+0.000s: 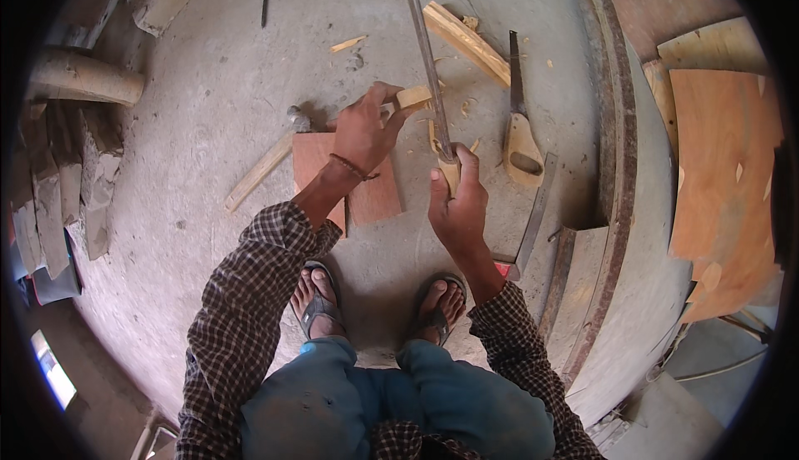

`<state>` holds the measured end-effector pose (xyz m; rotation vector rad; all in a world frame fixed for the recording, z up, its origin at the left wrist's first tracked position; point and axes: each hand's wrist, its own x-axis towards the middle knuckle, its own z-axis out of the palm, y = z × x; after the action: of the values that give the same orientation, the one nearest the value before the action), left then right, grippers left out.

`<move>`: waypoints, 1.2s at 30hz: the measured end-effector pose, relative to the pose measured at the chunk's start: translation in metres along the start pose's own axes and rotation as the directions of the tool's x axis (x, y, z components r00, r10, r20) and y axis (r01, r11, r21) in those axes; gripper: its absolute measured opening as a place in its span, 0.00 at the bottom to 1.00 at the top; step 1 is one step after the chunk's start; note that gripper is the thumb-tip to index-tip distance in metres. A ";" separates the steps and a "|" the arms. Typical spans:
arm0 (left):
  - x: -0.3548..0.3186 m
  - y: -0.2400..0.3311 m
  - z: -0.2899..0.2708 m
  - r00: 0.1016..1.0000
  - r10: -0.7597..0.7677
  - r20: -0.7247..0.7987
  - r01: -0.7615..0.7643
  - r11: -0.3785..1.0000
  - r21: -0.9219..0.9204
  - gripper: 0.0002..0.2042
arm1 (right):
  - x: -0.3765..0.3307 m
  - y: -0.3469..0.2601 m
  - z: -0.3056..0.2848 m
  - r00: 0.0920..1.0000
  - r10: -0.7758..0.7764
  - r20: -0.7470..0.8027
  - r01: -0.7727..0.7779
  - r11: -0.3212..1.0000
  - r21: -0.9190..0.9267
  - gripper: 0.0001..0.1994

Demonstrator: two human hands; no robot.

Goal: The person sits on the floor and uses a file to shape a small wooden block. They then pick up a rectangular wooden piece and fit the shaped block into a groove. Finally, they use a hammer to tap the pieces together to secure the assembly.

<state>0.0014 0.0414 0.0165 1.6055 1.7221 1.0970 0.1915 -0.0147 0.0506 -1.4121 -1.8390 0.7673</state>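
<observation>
My left hand [366, 127] pinches a small pale wooden block [414, 97] between thumb and fingers. The block's far end meets the shaft of a long metal file [427, 52], or stands very close to it. My right hand [460, 198] is wrapped round the file's wooden handle [449, 174], and the shaft points away from me. Beneath my left wrist lie reddish plywood pieces [376, 189] on the floor. A hammer [265, 169] rests beside them, its head near the plywood's far left corner. Curled wood shavings [466, 109] are scattered around the file.
To the right lie a handsaw [523, 148] and a metal square [537, 214]. Beyond the hands is a split wooden strip [468, 44]. A rusty metal rail [620, 169] runs along the right, with plywood sheets [720, 177] past it. Wood offcuts [96, 185] are piled at left.
</observation>
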 end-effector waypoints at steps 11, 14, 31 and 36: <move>0.005 -0.001 0.000 0.999 0.040 -0.016 -0.039 0.999 0.038 0.14 | 0.009 0.002 0.003 0.988 0.103 0.113 -0.095 0.993 -0.075 0.22; 0.011 0.011 -0.007 0.995 0.088 -0.055 -0.086 0.996 0.034 0.15 | 0.015 -0.004 0.000 0.996 0.058 0.066 -0.056 0.997 -0.044 0.22; 0.030 -0.011 0.007 0.997 0.078 0.028 -0.082 0.980 0.180 0.20 | 0.027 -0.002 0.009 0.991 0.101 0.090 -0.100 0.995 -0.021 0.21; 0.037 0.007 0.008 0.984 0.166 -0.065 -0.163 0.985 0.051 0.14 | 0.036 -0.013 -0.007 0.996 0.077 0.055 -0.074 0.996 -0.054 0.21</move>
<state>0.0062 0.0793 0.0235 1.7832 1.6934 1.2124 0.1836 0.0179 0.0712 -1.5140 -1.8697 0.8101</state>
